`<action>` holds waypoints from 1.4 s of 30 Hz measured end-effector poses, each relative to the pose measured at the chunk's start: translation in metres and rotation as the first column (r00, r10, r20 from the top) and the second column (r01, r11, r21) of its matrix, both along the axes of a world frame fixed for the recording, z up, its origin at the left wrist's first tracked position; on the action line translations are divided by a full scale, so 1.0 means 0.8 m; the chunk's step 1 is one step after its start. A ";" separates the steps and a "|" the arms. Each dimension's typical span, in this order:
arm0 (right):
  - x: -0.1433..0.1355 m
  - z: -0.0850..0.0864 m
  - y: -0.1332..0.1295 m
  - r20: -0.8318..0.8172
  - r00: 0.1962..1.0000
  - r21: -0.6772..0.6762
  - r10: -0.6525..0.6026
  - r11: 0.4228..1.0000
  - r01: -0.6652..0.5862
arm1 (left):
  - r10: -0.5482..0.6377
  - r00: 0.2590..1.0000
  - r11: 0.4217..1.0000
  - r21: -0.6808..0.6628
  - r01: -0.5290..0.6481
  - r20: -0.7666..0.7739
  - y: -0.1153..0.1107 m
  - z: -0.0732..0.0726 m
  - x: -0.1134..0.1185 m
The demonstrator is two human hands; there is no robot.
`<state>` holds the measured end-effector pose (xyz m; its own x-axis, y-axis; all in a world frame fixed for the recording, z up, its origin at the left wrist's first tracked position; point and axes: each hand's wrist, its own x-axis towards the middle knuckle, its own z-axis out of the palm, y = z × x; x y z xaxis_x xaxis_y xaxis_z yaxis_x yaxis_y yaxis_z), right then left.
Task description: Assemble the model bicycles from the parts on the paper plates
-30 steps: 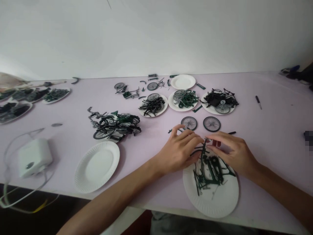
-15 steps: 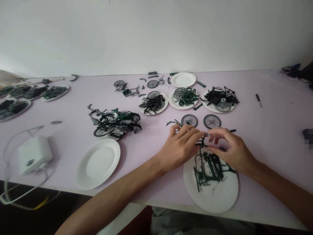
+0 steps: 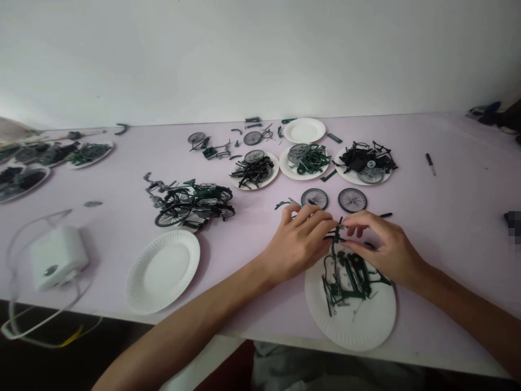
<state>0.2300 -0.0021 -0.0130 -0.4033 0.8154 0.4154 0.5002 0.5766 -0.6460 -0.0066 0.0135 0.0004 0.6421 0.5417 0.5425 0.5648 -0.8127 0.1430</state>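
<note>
My left hand (image 3: 299,239) is closed, its fingertips gripping a dark green model bicycle frame part (image 3: 336,239) over the far rim of a white paper plate (image 3: 354,334). Facing it, my right hand (image 3: 382,244) pinches the upper end of that part, where a small silvery piece shows between thumb and forefinger. Fingers hide much of the held part. On the plate beneath lie several dark green bicycle parts (image 3: 354,271) and thin rods. Just beyond my hands are two model wheels, one on the left (image 3: 315,199) and one on the right (image 3: 353,200).
Assembled model bicycles (image 3: 193,201) stand left of centre, with a bare paper plate (image 3: 163,271) in front. Plates of parts, such as the black ones (image 3: 366,163), line the back. A small screwdriver (image 3: 430,164) lies right; a white box with cables (image 3: 61,258) sits left.
My fingers have shifted slightly around the held part, and more of its upper end shows between them. Both hands stay over the same plate; the view has moved a little.
</note>
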 end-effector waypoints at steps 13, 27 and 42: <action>0.003 -0.003 0.002 0.010 1.000 0.004 0.021 1.000 -0.021 | -0.022 1.000 1.000 0.005 0.022 -0.019 0.002 0.002 -0.003; -0.001 0.012 -0.001 -0.151 0.985 -0.116 -0.080 0.991 0.063 | 0.007 1.000 0.988 0.157 -0.002 -0.026 0.002 0.009 -0.005; 0.007 0.017 0.014 -0.309 0.897 -0.520 -0.317 0.846 0.120 | 0.146 0.989 0.901 0.414 -0.133 0.000 0.036 0.012 -0.041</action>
